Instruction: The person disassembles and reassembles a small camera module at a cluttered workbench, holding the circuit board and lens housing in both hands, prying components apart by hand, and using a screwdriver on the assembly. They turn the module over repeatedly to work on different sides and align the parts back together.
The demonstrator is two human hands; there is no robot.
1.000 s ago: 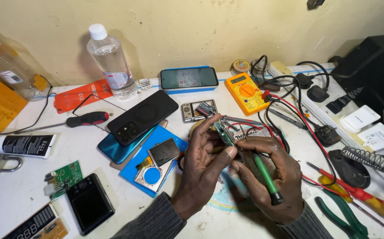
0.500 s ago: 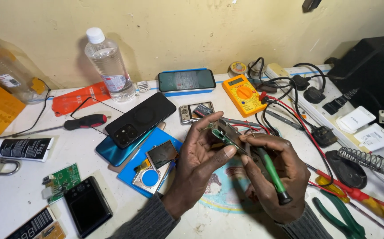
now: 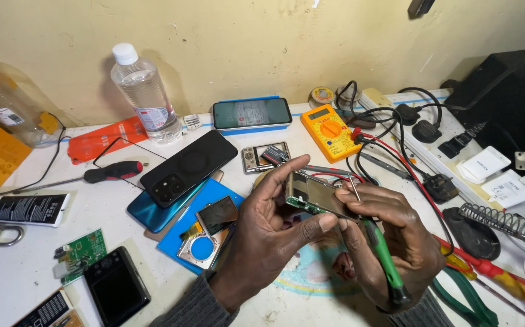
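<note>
Left hand (image 3: 262,236) gripped a small circuit board with a metal shield (image 3: 314,195), thumb below, fingers curled over its far left edge; the board was held clear above the worktop (image 3: 20,278), near the middle of the scene. Right hand (image 3: 389,233) closed around a green-handled tool (image 3: 383,257), its handle running down towards the near right, its fingertips touching the board's right end. The tool's tip was hidden behind the fingers.

Just left of the left hand, a small metal frame with a dark screen (image 3: 209,230) lay on a blue sheet (image 3: 183,224). Further left and far, a black phone (image 3: 188,166) rested on a teal phone (image 3: 153,212). A red-and-black screwdriver (image 3: 114,172) lay left of these, and a clear plastic bottle (image 3: 144,94) stood by the wall. A green circuit board (image 3: 81,249) and a black camera body (image 3: 116,284) sat at near left.

Far from the hands, a phone with a lit screen (image 3: 251,113) and an orange multimeter (image 3: 329,130) lay near the wall, red and black leads trailing right. Green-handled pliers (image 3: 465,297) lay at near right, beside a red screwdriver (image 3: 492,269). A white power strip (image 3: 450,142) ran along the right.
</note>
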